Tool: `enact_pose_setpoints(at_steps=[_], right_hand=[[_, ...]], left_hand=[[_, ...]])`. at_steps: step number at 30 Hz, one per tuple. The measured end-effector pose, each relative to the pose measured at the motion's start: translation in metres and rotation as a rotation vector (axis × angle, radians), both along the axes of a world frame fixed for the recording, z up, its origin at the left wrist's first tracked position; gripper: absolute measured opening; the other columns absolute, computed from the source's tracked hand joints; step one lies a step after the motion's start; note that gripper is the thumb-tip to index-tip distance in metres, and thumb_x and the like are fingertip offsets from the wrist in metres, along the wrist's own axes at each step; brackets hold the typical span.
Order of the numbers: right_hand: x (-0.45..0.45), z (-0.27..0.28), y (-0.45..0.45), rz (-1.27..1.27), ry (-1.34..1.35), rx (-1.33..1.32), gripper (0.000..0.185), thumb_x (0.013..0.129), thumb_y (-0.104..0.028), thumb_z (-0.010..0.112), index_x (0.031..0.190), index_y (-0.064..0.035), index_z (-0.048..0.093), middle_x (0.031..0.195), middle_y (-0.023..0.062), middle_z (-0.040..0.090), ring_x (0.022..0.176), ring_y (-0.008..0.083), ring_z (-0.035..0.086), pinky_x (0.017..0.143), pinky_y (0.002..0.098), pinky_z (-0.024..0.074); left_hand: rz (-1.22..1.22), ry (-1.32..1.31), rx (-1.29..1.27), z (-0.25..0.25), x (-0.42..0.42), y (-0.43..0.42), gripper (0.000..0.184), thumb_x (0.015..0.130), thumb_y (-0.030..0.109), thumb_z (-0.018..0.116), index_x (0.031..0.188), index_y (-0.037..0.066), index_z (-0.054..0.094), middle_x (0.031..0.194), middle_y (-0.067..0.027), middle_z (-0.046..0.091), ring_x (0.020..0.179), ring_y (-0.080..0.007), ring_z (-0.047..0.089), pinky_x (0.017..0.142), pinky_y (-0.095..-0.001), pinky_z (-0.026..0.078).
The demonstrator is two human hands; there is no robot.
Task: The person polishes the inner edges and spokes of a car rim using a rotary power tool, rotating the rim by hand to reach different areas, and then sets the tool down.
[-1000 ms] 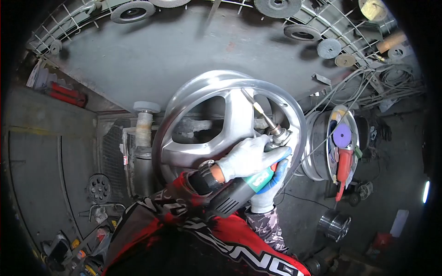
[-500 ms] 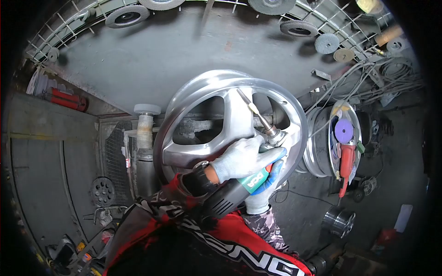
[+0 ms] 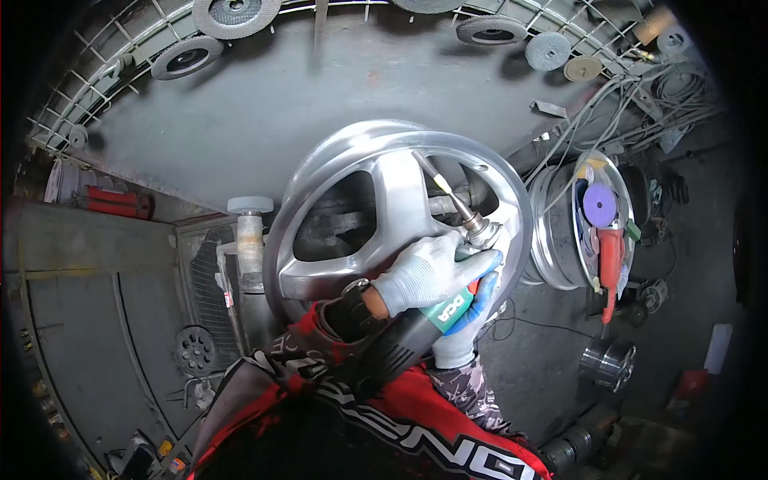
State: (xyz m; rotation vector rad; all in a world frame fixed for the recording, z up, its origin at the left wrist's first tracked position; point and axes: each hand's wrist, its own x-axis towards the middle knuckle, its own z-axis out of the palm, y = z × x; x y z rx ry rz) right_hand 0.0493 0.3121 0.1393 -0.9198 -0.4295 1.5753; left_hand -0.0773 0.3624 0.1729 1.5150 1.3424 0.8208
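Note:
A green and black angle grinder (image 3: 404,346) lies diagonally before my body, its metal head toward the wheel. My left hand (image 3: 424,274), in a white and blue glove with a black band at the wrist, is wrapped over the grinder's neck. From below, my right hand (image 3: 472,320), gloved with a blue palm, is closed around the green body. A slim rod-shaped bit (image 3: 440,182) sticks out of the head, its tip by the top of a spoke near the rim. The silver alloy wheel (image 3: 402,188) stands facing me; whether the tip touches it I cannot tell.
At the right, a second wheel rim (image 3: 552,232) carries a red power tool (image 3: 610,260) and a purple disc (image 3: 599,206). Abrasive discs (image 3: 187,58) hang on a wire rack (image 3: 96,76) above. Cables (image 3: 680,84) lie at upper right; a small chrome rim (image 3: 608,364) is on the floor.
The view has shifted, so the rack slides left and upward in the picture. Both hands keep their hold on the grinder, and its bit stays by the same spoke.

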Motion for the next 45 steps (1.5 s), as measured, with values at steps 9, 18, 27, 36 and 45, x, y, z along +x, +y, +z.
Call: enact_pose_setpoints(at_steps=[9,18,27,36,45], right_hand=[[-0.002,0.008,-0.003,0.079,-0.096,0.078,0.049,0.116,-0.042,0.039,0.148,-0.0067,0.047,0.137,0.0115,0.059,0.123,0.02,0.061,0.106,0.0375,0.0515],[0.0,-0.004,-0.012,0.096,-0.185,0.058,0.049,0.115,-0.042,0.04,0.145,-0.0048,0.051,0.134,0.0108,0.063,0.12,0.021,0.064,0.102,0.0387,0.0545],[-0.001,0.002,-0.01,0.101,0.023,-0.022,0.048,0.116,-0.042,0.037,0.145,-0.0063,0.052,0.131,0.0113,0.063,0.12,0.0194,0.063,0.106,0.0384,0.0528],[-0.006,-0.008,-0.012,0.143,0.008,0.049,0.05,0.115,-0.043,0.04,0.142,-0.0043,0.053,0.133,0.0126,0.063,0.117,0.0206,0.065,0.101,0.038,0.0556],[-0.003,-0.006,-0.01,0.18,0.059,0.051,0.055,0.114,-0.046,0.042,0.146,-0.0028,0.051,0.14,0.0152,0.06,0.123,0.0247,0.064,0.106,0.041,0.0543]], left_hand=[[-0.002,-0.056,0.185,-0.01,-0.003,-0.008,0.044,0.102,0.037,0.069,0.115,-0.005,0.063,0.099,-0.0251,0.075,0.096,-0.0384,0.077,0.082,-0.0428,0.061],[0.023,-0.05,0.211,-0.005,-0.007,-0.017,0.04,0.102,0.034,0.07,0.11,-0.004,0.066,0.093,-0.0229,0.074,0.084,-0.0314,0.076,0.077,-0.0401,0.059],[0.055,-0.055,-0.146,0.009,-0.001,-0.004,0.05,0.102,0.041,0.067,0.11,-0.008,0.063,0.095,-0.0275,0.073,0.095,-0.0405,0.076,0.085,-0.0464,0.058],[0.061,0.06,0.198,-0.005,-0.008,-0.021,0.045,0.101,0.04,0.068,0.111,-0.004,0.065,0.098,-0.0264,0.073,0.097,-0.0393,0.075,0.085,-0.0446,0.057],[0.036,0.025,0.059,0.003,-0.004,-0.013,0.039,0.098,0.035,0.072,0.109,-0.003,0.067,0.096,-0.024,0.072,0.093,-0.0374,0.075,0.082,-0.0443,0.056]])
